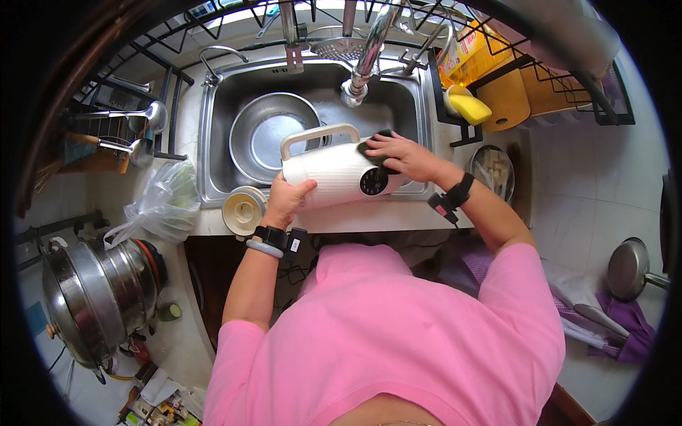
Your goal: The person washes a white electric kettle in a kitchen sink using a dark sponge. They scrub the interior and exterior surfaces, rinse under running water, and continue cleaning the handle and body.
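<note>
A white ribbed appliance jug (333,173) with a beige handle (319,136) and a round black control panel (374,181) lies on its side over the front rim of the steel sink (421,133). My left hand (290,199) grips its left end, thumb on top. Against the upper side of its right end, my right hand (407,157) presses a dark green scouring pad (375,149), fingers spread over it. Left of my left hand, a round cream lid (244,212) rests on the counter edge. A steel basin (274,136) sits inside the sink, partly hidden by the jug and handle.
The chrome faucet (357,88) hangs over the sink behind the jug. A plastic bag of greens (165,199) lies on the left counter, near a large steel steamer pot (101,293). At right are a yellow sponge (471,106) and a bowl of food pieces (493,170).
</note>
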Demonstrator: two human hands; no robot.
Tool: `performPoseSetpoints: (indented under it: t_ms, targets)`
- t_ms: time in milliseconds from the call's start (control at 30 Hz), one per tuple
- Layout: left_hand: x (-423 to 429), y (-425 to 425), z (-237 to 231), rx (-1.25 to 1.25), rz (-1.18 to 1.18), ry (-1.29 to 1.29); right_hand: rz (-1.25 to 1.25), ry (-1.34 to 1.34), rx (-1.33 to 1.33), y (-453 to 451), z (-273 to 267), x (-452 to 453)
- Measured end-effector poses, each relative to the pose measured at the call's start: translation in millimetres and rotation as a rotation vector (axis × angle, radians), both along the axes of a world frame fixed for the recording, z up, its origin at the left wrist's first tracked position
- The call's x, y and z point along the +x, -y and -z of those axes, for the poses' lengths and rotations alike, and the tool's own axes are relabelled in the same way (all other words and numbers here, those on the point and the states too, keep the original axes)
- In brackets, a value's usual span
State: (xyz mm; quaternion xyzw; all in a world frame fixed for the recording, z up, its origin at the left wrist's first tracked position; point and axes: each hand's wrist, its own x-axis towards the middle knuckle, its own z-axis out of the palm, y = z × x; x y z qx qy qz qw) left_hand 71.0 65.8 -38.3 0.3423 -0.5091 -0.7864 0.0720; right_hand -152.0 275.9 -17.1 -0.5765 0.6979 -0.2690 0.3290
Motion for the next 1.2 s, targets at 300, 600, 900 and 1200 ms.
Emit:
performPoseSetpoints:
  t_ms: [300, 600, 900, 1200]
  targets:
    - [-3.3, 0.3, 3.2, -0.006, 0.031, 0.032, -0.073, -0.032, -0.095, -9.1, 6.3, -11.9]
    - [-0.4, 3.2, 7.7, -0.035, 0.043, 0.056, -0.047, -0.016, -0.180, -16.6, 3.1, -25.0]
    - [-0.7, 2.6, 6.4, -0.013, 0.047, 0.042, -0.081, -0.170, -0.228, -4.6, 2.3, -24.2]
    - [-3.2, 4.5, 5.7, 0.003, 0.050, 0.043, -0.063, -0.247, -0.043, -12.4, -4.3, -34.4]
